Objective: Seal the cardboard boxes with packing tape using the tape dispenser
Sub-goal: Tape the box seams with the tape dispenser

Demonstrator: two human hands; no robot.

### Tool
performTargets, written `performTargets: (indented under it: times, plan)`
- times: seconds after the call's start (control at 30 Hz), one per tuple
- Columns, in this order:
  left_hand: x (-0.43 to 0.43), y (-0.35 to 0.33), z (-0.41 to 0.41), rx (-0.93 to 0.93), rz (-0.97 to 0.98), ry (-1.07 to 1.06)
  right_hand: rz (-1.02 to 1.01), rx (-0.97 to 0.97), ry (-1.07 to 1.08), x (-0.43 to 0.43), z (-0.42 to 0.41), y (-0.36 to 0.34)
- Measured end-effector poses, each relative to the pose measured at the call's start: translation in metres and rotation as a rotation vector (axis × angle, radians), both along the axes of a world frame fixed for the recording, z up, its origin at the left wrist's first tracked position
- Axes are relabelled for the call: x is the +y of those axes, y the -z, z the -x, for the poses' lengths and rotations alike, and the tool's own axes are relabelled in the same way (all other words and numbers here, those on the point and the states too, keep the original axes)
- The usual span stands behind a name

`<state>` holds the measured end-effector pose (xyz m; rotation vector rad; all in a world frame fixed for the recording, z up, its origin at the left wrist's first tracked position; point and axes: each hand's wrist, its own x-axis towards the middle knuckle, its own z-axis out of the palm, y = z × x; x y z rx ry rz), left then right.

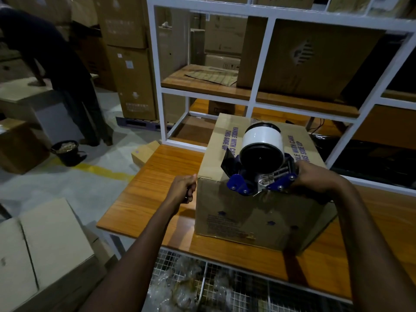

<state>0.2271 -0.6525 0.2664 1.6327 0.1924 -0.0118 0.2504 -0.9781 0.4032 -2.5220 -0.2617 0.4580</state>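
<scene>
Left hand curled nearly closed, pressed against the near-left top corner of the cardboard box, holding nothing visible. Right hand wrapped around the tape dispenser, resting at the box's near top edge. Box standing on the wooden table.
</scene>
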Motion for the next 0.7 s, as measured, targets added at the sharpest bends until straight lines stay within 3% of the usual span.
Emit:
performTargets:
  times: [0.2,0.33,0.47,0.57,0.63,0.7]
  plan:
    - [-0.015,0.011,0.001,0.006,0.0,-0.092,0.095,-0.017,-0.034,0.0,-0.003,-0.004]
    - [-0.014,0.019,0.014,0.093,-0.106,-0.046,0.105,-0.018,-0.038,-0.003,-0.001,-0.007]
    - [-0.003,0.024,0.022,-0.325,-0.576,-0.219,0.106,0.008,-0.033,-0.004,-0.003,-0.007]
    - [-0.003,0.013,0.024,-0.704,-0.842,-0.143,0.119,0.025,-0.026,-0.004,-0.007,-0.006]
    - [-0.008,0.005,0.021,-0.816,-1.018,-0.104,0.113,0.035,-0.026,-0.004,-0.007,-0.007]
    - [-0.012,0.001,0.015,-0.812,-1.126,-0.077,0.116,0.036,-0.025,-0.005,-0.008,-0.006]
